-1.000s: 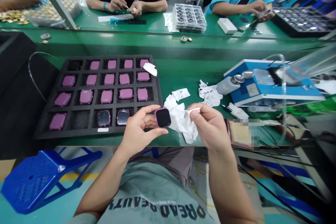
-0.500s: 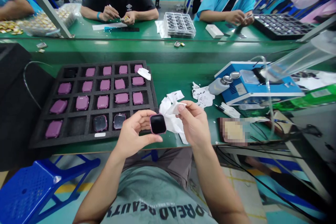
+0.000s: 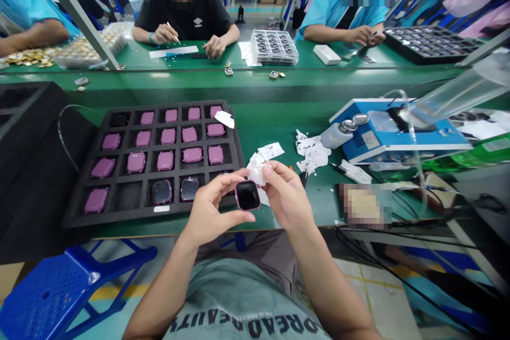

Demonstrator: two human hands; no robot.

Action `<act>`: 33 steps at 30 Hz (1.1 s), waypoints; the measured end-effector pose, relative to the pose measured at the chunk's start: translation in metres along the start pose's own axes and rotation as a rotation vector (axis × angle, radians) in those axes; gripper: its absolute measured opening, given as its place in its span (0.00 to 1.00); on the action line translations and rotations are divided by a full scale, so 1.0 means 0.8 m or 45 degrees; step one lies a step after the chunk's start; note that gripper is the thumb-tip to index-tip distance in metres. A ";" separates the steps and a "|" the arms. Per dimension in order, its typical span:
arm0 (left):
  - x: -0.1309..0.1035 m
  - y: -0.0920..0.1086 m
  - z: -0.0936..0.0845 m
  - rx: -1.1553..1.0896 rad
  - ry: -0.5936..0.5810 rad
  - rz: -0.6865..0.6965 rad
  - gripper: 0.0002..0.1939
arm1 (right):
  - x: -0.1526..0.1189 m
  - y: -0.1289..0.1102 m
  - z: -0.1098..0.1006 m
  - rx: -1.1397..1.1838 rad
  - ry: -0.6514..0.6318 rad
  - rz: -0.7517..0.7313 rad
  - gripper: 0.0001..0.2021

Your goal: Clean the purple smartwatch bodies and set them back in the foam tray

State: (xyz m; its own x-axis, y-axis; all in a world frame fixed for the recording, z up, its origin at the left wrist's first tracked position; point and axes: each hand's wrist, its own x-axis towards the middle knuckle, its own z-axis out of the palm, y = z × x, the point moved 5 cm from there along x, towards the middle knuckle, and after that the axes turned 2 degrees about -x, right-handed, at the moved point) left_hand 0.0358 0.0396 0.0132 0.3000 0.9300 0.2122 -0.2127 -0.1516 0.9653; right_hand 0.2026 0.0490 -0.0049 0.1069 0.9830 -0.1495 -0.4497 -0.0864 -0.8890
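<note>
Black foam tray [image 3: 119, 216] on bench, L side. R hand [image 3: 290, 201] pinched shut on white tissue [image 3: 257, 172] — soft, limp. L hand [image 3: 207, 213] part-closed round purple-framed watch [image 3: 247, 195] nr tray's R edge: prob. light, stiff, glass slick — grip frame sides.

From where I stand, the watch [image 3: 247, 195] in the left hand [image 3: 211, 207] has a smooth, shiny black face, and the white wipe [image 3: 258, 170] in the right hand [image 3: 287, 196] looks like soft, crinkly paper. The tray [image 3: 127, 195] beside the left hand looks like dull, black foam. Beyond the right hand, the bottle [image 3: 332, 137] looks like cloudy plastic with a shiny metal top [image 3: 348, 126].
</note>
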 end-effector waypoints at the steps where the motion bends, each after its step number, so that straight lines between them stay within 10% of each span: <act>1: 0.001 0.001 0.000 -0.003 0.027 -0.007 0.31 | 0.002 -0.001 -0.002 0.015 0.018 -0.006 0.16; 10: 0.004 -0.003 0.005 -0.019 0.125 -0.258 0.33 | -0.010 -0.038 -0.017 -0.313 0.034 -0.322 0.12; 18: 0.003 -0.005 0.009 -0.021 0.122 -0.271 0.33 | -0.041 -0.069 0.016 -1.160 -0.318 -0.894 0.04; 33: 0.004 -0.013 0.015 -0.072 0.113 -0.421 0.33 | -0.033 -0.069 0.017 -1.501 -0.291 -1.131 0.06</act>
State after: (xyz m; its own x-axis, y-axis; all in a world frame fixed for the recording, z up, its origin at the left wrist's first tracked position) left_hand 0.0500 0.0402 0.0056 0.2796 0.9516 -0.1276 -0.1697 0.1798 0.9689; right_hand 0.2121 0.0299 0.0539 -0.2334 0.7774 0.5841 0.6542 0.5700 -0.4972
